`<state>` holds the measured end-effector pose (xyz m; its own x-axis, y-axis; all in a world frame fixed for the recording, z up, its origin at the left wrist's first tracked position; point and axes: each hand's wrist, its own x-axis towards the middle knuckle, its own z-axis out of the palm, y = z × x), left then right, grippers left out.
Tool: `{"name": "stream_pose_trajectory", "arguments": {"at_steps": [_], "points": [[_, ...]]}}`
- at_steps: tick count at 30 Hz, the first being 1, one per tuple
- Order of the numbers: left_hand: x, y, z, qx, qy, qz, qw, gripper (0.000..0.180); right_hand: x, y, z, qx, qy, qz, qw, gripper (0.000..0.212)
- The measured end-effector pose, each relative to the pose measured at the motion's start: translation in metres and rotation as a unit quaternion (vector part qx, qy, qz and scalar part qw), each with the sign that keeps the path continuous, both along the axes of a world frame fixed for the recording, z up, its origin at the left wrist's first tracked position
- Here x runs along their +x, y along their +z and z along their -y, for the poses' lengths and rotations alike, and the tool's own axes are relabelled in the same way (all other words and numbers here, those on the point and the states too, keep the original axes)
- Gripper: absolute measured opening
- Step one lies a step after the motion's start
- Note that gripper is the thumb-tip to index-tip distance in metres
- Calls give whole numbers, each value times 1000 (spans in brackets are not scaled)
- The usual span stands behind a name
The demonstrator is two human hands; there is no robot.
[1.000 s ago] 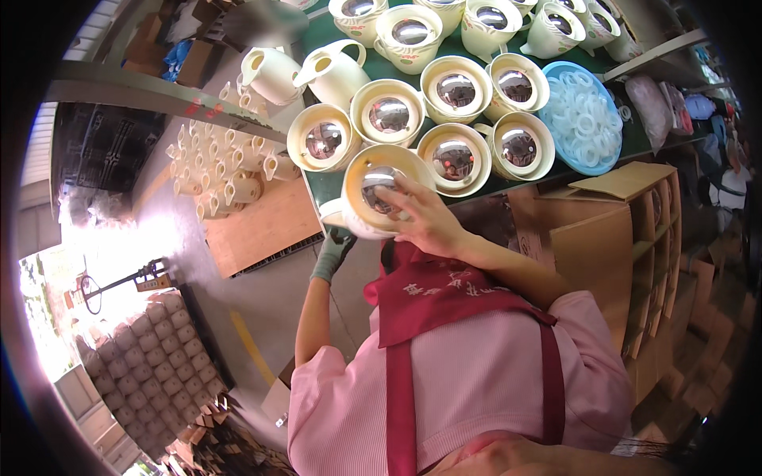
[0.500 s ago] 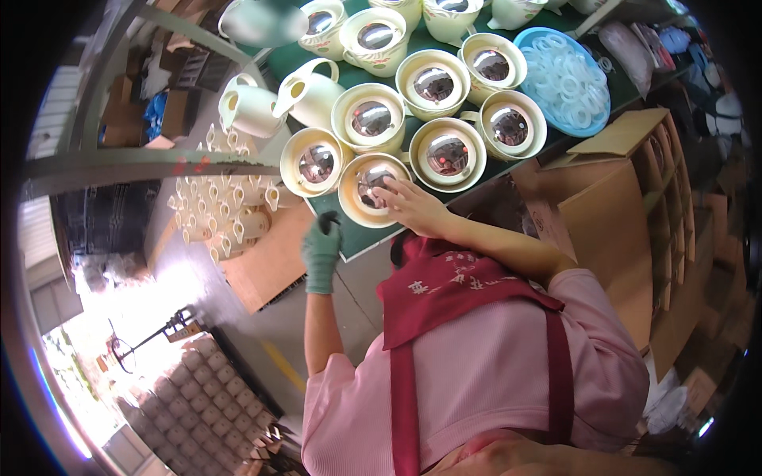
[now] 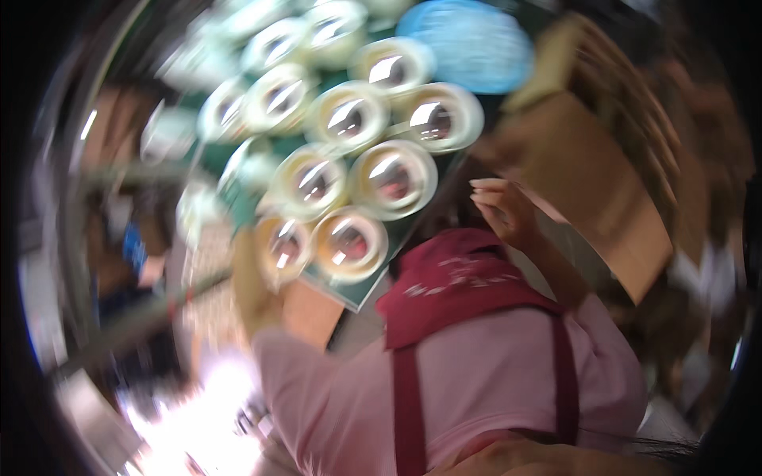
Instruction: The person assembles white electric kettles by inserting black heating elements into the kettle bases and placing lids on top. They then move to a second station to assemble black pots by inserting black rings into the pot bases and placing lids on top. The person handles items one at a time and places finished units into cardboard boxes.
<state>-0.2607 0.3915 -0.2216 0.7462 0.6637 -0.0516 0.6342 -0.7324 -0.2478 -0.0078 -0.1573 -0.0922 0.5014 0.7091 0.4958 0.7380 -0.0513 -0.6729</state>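
Several cream jugs, each with a round, mirror-like silver middle, are grouped on the green tabletop. My left hand, in a green glove, reaches over the table's left side. It is beside or against a pale jug; motion blur hides its fingers and whether they grip it. Off the table's right edge hangs my bare right hand, its fingers loosely bent and apart, with nothing visible in them. Closest to me at the table corner are two more silver-centred jugs, one of them cream-rimmed.
A blue basin with translucent rings stands at the far right of the table. Open cardboard boxes are to the right, near my right arm. A metal rail runs along the left, with more pale pieces on cardboard beyond it.
My view has swung and blurred. My right hand has left the front jug's silver middle and moved right, off the table. My left hand has moved forward and left to a pale jug.
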Motion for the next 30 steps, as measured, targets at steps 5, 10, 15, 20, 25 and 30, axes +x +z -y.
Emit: {"name": "stream_pose_trajectory", "arguments": {"at_steps": [5,10,15,20,25,30], "points": [[-20,-32,-14,-2,52,-8,999,90,93,54,128,-39,-349,108,930,15],[7,31,19,5,176,-85,981,84,230,28,307,-159,-508,168,830,19],[49,57,29,68,-136,153,976,55,283,-102,593,-507,-521,-74,682,30],[260,102,179,-41,-299,337,892,37,291,-100,739,-376,-394,-203,813,53],[432,105,305,-334,-292,261,857,23,277,-134,613,-573,-440,2,691,66],[581,-79,320,-365,-131,-24,922,50,269,-77,565,-538,-440,110,711,84]]}}
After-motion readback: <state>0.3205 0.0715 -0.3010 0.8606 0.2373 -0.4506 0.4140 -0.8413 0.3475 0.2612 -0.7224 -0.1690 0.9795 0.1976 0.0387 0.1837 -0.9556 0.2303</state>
